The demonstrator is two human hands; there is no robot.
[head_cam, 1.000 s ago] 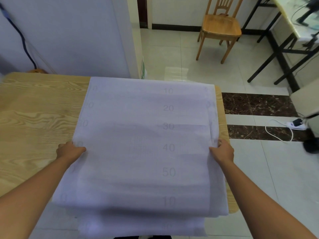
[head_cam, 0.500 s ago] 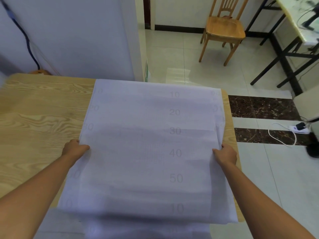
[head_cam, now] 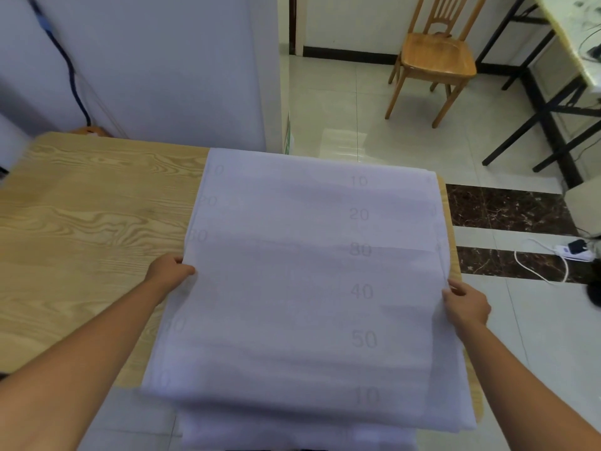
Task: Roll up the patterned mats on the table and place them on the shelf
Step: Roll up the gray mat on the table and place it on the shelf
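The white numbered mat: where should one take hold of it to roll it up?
At its two side edges, one hand from each side, as the left hand and right hand grip the mat. It is wide and limp, lying flat on the table, so one middle grip would likely bunch it.

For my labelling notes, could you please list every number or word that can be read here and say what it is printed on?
"10": pale lilac fabric mat, top of its printed column.
"20": next down.
"30": next down, slightly blurred.
"40": next down.
"50": next down.
"10": lowest in the column.
Left-edge numbers on the same mat: too faint to read fully.
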